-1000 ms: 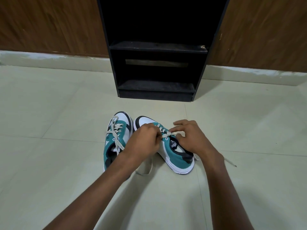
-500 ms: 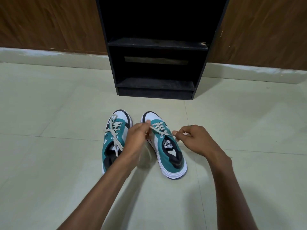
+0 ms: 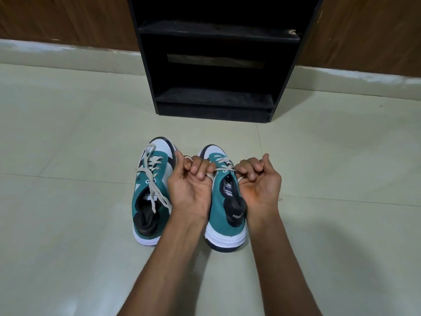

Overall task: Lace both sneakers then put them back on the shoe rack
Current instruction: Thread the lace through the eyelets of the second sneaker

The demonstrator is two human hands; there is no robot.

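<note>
Fingers of both hands pinch the right sneaker's laces; shoe rack stands beyond.

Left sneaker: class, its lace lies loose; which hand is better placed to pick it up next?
Left hand: it is beside the left sneaker; the right hand is across the right sneaker.

Two sneakers are sitting side by side on the floor, toes pointing at the shoe rack, which is standing behind them against the wall. The left sneaker is lying just beside the right sneaker. The left hand and the right hand are holding the lace on each side of the right sneaker.
</note>
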